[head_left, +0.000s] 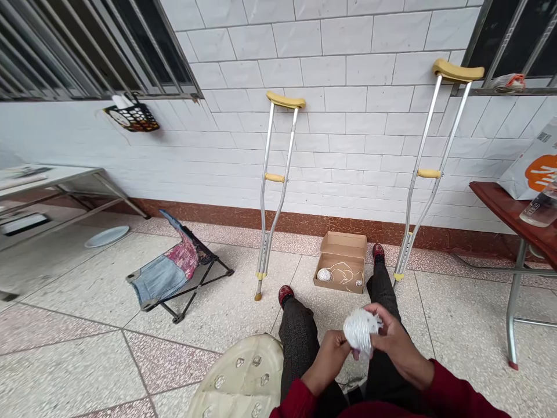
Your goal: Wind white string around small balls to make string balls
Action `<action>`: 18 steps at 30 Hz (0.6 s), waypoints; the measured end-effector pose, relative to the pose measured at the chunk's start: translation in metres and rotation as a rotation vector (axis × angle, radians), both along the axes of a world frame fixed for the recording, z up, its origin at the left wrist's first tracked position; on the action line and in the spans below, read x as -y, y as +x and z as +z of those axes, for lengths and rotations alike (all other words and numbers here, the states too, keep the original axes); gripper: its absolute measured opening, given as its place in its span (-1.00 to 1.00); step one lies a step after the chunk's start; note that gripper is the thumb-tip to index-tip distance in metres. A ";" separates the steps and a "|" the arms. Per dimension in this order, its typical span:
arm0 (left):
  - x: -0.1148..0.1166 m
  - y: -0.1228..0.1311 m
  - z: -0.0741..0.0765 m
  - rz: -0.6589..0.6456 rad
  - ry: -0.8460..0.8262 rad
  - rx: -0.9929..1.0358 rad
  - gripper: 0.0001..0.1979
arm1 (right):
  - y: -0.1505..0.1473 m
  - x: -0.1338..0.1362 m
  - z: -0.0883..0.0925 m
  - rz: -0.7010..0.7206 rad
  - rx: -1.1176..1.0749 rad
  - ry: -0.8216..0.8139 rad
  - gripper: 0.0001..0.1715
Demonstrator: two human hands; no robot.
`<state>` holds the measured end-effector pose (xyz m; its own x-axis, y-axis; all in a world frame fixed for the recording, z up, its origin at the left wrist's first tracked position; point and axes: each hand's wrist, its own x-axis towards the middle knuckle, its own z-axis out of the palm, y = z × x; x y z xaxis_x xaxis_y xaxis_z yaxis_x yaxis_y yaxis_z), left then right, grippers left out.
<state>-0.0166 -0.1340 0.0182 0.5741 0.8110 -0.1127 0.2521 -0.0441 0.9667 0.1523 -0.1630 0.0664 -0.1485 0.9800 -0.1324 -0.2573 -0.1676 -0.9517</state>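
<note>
A ball of white yarn (359,328) is held up over my lap between both hands. My left hand (329,355) grips its lower left side with the thumb and fingers closed. From the right, my right hand (398,342) closes around the ball, thumb in front and fingers behind. Some loose or fuzzy white material shows at the ball's right edge; I cannot make out what it is. On the floor ahead, an open cardboard box (331,284) contains a smaller white yarn ball (324,274) and loose cream strands (343,271).
Two crutches (274,177) (429,173) lean on the tiled wall either side of the box. To the left are a folding stool (163,281) and a plastic stool (235,377). A red table (500,203) with a bag (533,165) and a bottle (542,206) stands right.
</note>
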 end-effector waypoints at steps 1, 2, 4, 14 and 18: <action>0.007 0.001 -0.006 -0.024 -0.001 -0.034 -0.54 | 0.003 -0.010 -0.003 -0.049 0.054 0.042 -0.54; 0.014 0.001 -0.009 -0.054 0.007 -0.088 -0.55 | 0.006 -0.020 -0.008 -0.095 0.128 0.084 -0.56; 0.022 -0.003 -0.011 -0.100 0.061 -0.217 -0.58 | 0.012 -0.037 -0.025 -0.153 0.309 0.161 -0.55; -0.015 -0.035 0.027 -0.012 0.392 -0.358 -0.65 | 0.007 0.004 -0.080 0.276 0.230 -0.026 -0.43; -0.007 -0.020 0.009 0.009 0.202 -0.224 -0.55 | 0.002 0.010 -0.054 0.300 -0.106 -0.196 -0.36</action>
